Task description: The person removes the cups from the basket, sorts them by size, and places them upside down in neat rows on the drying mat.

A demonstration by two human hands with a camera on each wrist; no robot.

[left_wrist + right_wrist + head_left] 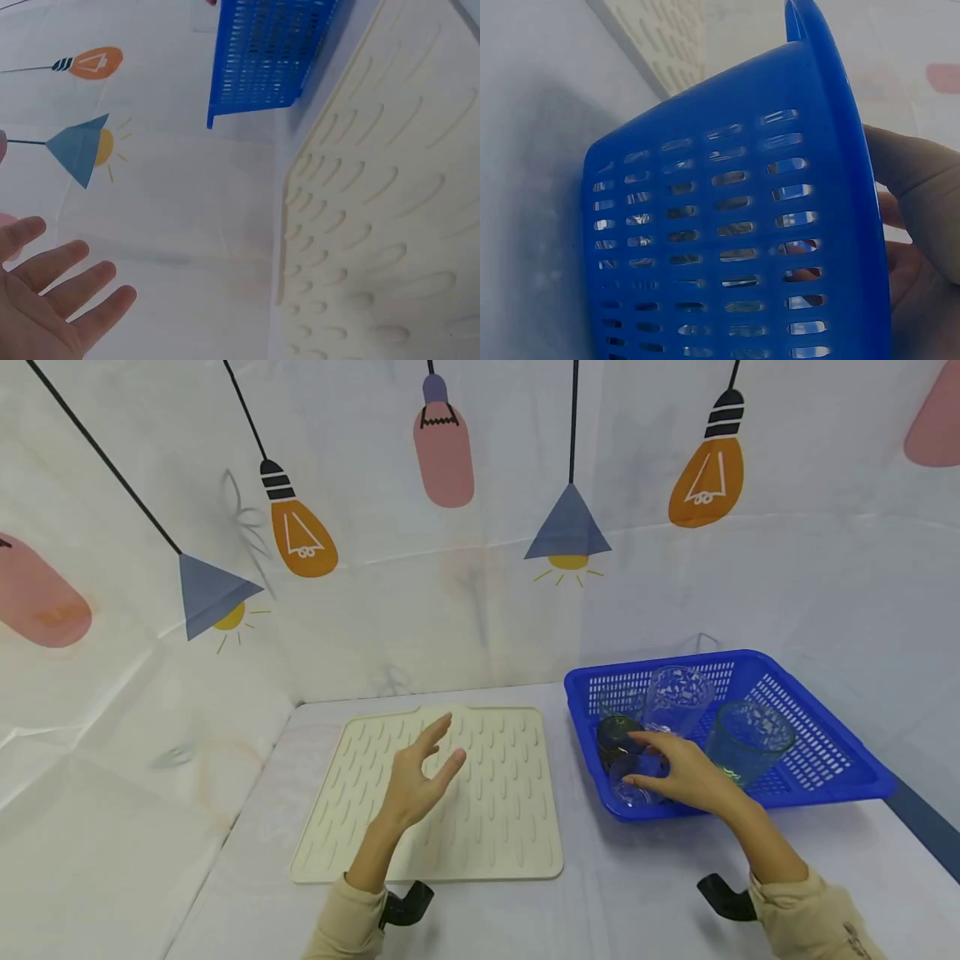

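My left hand (417, 781) hovers over the cream ridged drying mat (495, 827), thumb apart from the fingers, holding nothing. In the left wrist view its fingers (101, 304) are spread. My right hand (686, 774) reaches over the front left of the blue basket (832, 789), thumb and fingers parted above a small clear glass (624, 787); contact with it cannot be made out. Just behind stands a dark glass (613, 737), close to the fingertips. In the right wrist view the basket wall (727, 172) partly hides the hand.
Also in the basket are a tall patterned clear glass (678, 693), a wide greenish glass (750, 739) and another clear glass (618, 697) at the back left. Behind the white-covered table (517, 918) hangs a sheet (360, 618) printed with lamps.
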